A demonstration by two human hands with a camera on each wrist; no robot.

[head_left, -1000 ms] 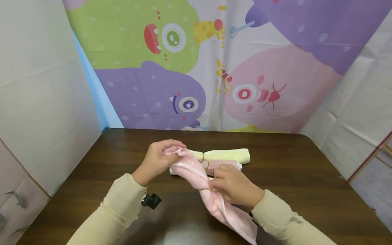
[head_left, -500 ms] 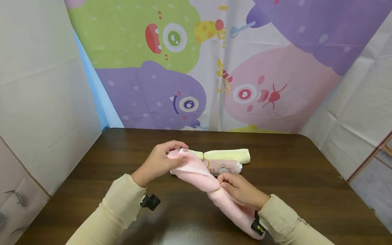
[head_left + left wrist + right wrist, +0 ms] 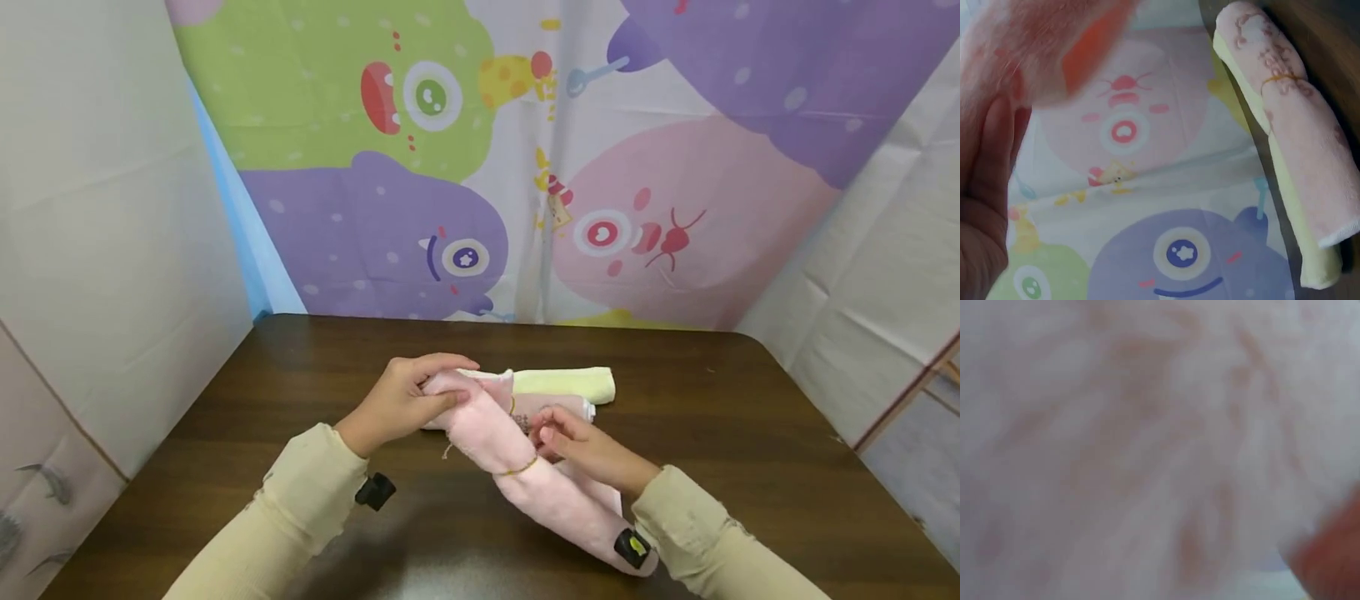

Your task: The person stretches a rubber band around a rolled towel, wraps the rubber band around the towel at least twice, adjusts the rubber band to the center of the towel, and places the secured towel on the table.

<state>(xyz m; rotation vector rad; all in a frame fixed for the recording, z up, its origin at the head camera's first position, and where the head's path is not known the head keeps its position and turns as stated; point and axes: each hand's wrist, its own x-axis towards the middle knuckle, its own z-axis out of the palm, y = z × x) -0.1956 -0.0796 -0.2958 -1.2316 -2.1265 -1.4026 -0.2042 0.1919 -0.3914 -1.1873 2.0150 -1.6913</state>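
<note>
A rolled pink towel (image 3: 487, 425) slants across the head view, with a yellow rubber band (image 3: 522, 468) round its middle. Its upper left end is in the grip of my left hand (image 3: 401, 404), thumb on the near side. In the left wrist view that hand (image 3: 988, 187) shows at the left edge, under the fuzzy towel (image 3: 1016, 50). My right hand (image 3: 592, 454) is beside the band, fingers loosely bent near the towel's far side; whether the fingertips touch it is hidden. Blurred pale printed fabric (image 3: 1116, 437) fills the right wrist view.
Behind the pink towel, a rolled pale yellow towel (image 3: 566, 385) and a rolled dusty-pink printed towel (image 3: 551, 406) lie side by side on the dark wooden table (image 3: 322, 358). The printed one has a band (image 3: 1282, 77) round it. A cartoon curtain (image 3: 375, 225) hangs behind.
The pink towel has turned over, so a smoother side with the band faces up and its loose flap is behind. My right hand has moved off the band and its fingers have loosened.
</note>
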